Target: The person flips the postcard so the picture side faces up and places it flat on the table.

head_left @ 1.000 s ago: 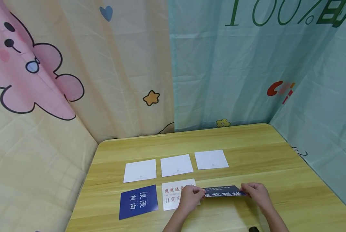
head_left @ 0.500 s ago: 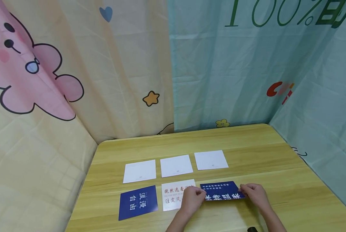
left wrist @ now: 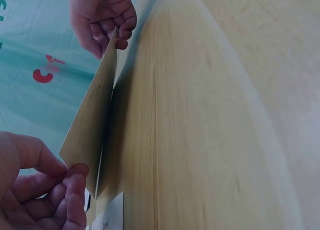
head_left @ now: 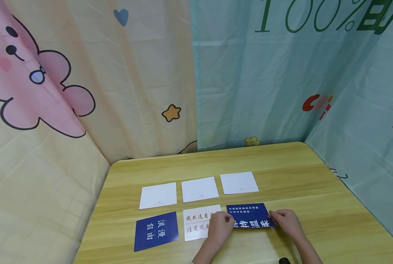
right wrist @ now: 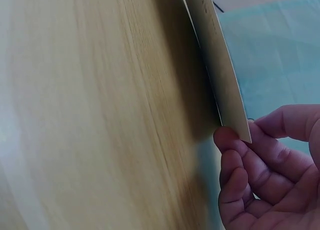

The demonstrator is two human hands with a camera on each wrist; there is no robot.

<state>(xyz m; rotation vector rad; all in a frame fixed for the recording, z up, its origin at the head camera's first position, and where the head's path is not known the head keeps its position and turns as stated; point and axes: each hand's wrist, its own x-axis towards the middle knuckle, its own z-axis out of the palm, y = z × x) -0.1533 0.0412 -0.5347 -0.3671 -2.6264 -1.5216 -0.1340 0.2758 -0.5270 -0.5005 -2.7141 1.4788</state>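
Between both hands is a dark blue card [head_left: 249,215] with white Chinese characters, its printed face up and its near edge lifted off the table. My left hand [head_left: 221,226] pinches the near left corner between thumb and fingers, overlapping a white card beside it in the head view. At the near right corner my right hand [head_left: 286,220] pinches the card the same way. In the left wrist view the card's pale underside [left wrist: 92,115] faces the camera, tilted over the wood. The right wrist view shows the thumb and index finger on the card's corner [right wrist: 232,105].
A white card with red writing [head_left: 196,223] and a blue card [head_left: 156,231] lie left of the hands. Farther back are three blank-looking white cards [head_left: 200,189] in a row. A black object [head_left: 284,260] sits at the bottom edge. Curtains surround the wooden table [head_left: 282,161].
The held blue card has tipped from nearly edge-on to lying flatter, so more of its printed face shows. Both hands have come slightly nearer, the right one a little leftward.
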